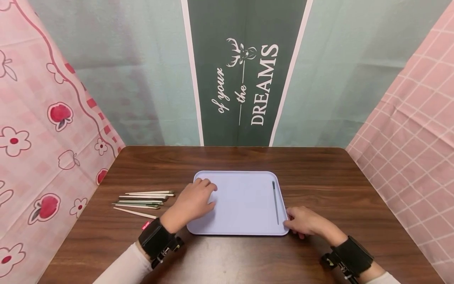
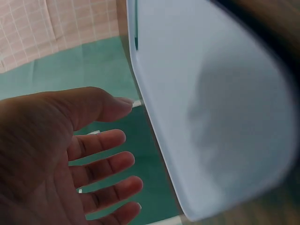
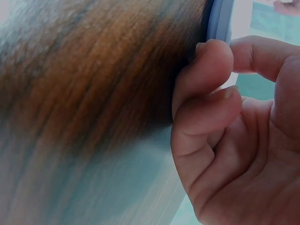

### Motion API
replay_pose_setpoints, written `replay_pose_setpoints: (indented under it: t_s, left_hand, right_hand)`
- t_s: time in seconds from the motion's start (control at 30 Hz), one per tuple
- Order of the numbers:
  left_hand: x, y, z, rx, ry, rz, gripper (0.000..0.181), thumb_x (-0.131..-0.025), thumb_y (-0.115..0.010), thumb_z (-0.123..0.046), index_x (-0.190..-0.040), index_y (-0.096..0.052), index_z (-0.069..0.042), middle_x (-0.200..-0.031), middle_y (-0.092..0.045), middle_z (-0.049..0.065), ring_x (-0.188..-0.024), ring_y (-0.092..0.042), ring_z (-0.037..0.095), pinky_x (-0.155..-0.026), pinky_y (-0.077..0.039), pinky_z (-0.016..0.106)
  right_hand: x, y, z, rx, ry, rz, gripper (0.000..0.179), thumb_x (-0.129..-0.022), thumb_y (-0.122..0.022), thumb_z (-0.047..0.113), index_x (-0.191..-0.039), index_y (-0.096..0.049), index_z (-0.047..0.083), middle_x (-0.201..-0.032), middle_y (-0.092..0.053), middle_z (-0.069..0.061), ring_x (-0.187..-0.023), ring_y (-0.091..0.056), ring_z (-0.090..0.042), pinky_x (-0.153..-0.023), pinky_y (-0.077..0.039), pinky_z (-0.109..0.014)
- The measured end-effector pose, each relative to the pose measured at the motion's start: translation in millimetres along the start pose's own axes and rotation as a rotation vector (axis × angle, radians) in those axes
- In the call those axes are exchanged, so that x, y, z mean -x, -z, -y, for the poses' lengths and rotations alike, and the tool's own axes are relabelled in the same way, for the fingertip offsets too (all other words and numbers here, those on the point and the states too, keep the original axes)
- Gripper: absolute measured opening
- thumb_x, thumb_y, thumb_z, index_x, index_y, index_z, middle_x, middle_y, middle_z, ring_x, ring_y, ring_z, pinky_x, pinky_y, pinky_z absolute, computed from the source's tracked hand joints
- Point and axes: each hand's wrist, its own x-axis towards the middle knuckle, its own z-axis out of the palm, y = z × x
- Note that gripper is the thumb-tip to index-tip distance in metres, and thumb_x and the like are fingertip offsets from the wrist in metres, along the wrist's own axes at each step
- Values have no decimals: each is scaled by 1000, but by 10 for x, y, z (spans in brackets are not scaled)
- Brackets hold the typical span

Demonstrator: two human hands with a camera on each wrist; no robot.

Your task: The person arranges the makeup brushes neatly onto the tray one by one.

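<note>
A pale lavender tray (image 1: 241, 205) lies on the table. On its right side is a thin grey-blue paintbrush (image 1: 275, 203), lengthwise along the short edge. My right hand (image 1: 303, 221) pinches the tray's right rim near the front corner, as the right wrist view shows with its fingers curled at the edge. Over the tray's left part hovers my left hand (image 1: 196, 199), fingers loosely bent and holding nothing; its shadow falls on the tray in the left wrist view.
Left of the tray, several paintbrushes (image 1: 142, 196) with mostly pale handles lie side by side on the brown wooden table (image 1: 230, 157). A small red tag (image 1: 146, 225) shows beside my left wrist. Fabric curtains (image 1: 152, 79) enclose the table's back and sides.
</note>
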Motion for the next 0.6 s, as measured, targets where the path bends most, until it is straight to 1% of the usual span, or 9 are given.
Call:
replay_pose_setpoints:
  t_s: [0.1, 0.23, 0.33, 0.47, 0.6]
  left_hand:
    - [123, -8, 106, -3, 21, -7, 34, -87, -79, -25, -115, -68, -9, -112, -65, 8, -104, -59, 30, -84, -51, 47]
    - [280, 5, 228, -6, 61, -9, 40, -84, -81, -24, -117, -68, -6, -112, -65, 10, -106, -59, 32, -88, -50, 49]
    - [393, 28, 316, -8, 88, 2, 45, -82, -83, -25, -119, -67, -5, -114, -65, 11, -111, -60, 33, -92, -49, 51]
    - [520, 50, 439, -3, 113, 8, 44, -83, -82, -25, -120, -66, -6, -115, -65, 12, -113, -59, 33, -93, -49, 52]
    - [638, 73, 563, -12, 123, -12, 45, -83, -82, -24, -120, -66, -5, -116, -65, 13, -112, -60, 35, -93, -49, 54]
  right_hand:
    - [-4, -6, 2, 1, 8, 0, 20, -89, -66, 15, -75, -53, 11, -61, -55, -1, -43, -55, -14, -42, -42, -28]
    - [-3, -7, -8, -3, 23, 2, 19, -89, -66, 15, -76, -53, 12, -61, -55, 0, -44, -55, -14, -42, -42, -28]
    - [1, -6, -12, -4, 26, 6, 18, -89, -66, 15, -76, -53, 12, -61, -55, 0, -44, -55, -14, -43, -42, -28]
    - [3, -3, -16, -9, 25, 5, 18, -89, -66, 15, -76, -54, 12, -61, -55, 0, -44, -55, -14, -43, -42, -29]
    - [-1, -8, -18, -11, 20, 4, 18, -89, -66, 15, -77, -54, 12, -62, -55, -1, -44, -55, -14, -43, -42, -28]
